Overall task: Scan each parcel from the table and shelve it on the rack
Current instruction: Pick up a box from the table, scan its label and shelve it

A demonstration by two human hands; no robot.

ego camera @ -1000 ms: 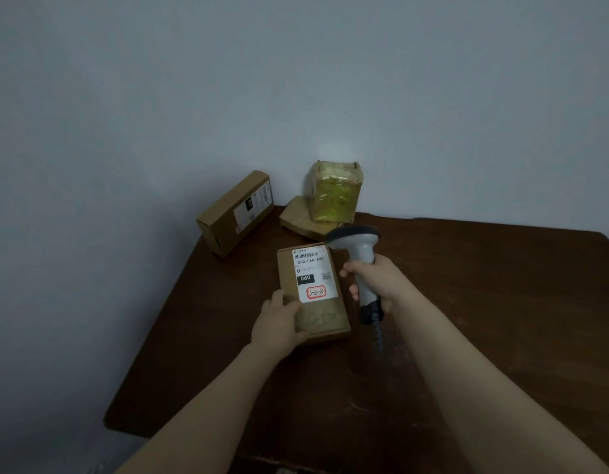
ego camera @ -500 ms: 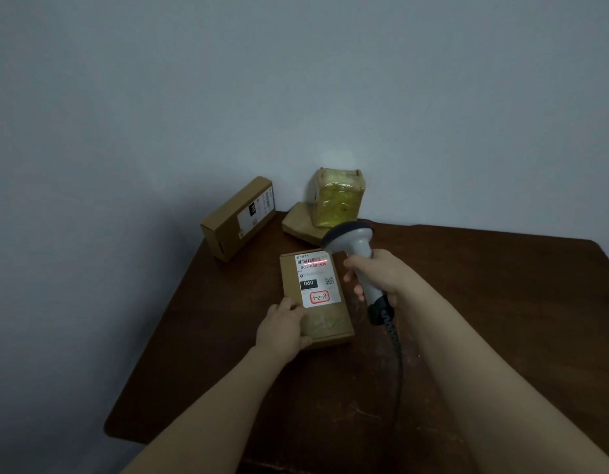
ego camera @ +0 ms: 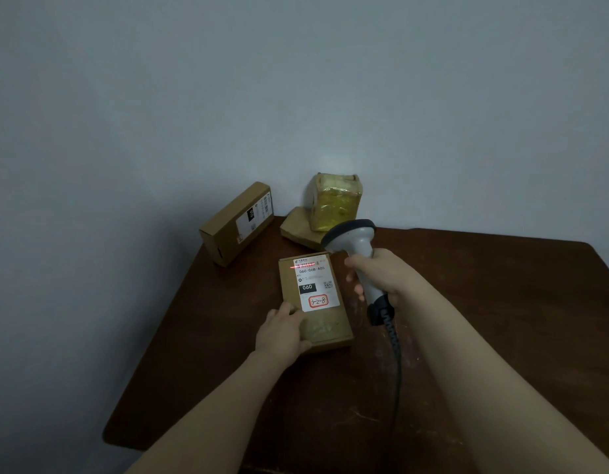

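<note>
A flat brown cardboard parcel lies on the dark wooden table, its white label facing up. My left hand holds the parcel's near left corner, thumb curled round its near edge. My right hand grips the handle of a grey barcode scanner, just right of the parcel. The scanner's head points down at the label, and a red line of light lies across the barcode at the label's top. A coiled black cable hangs from the handle toward me.
At the table's far left corner a longer brown box with a label leans against the wall. Beside it a parcel wrapped in yellow tape stands on a flat brown package. A grey wall is behind.
The scanner's head has tipped down toward the label, and the red scan line has come on across the barcode. My left hand has stayed on the parcel.
</note>
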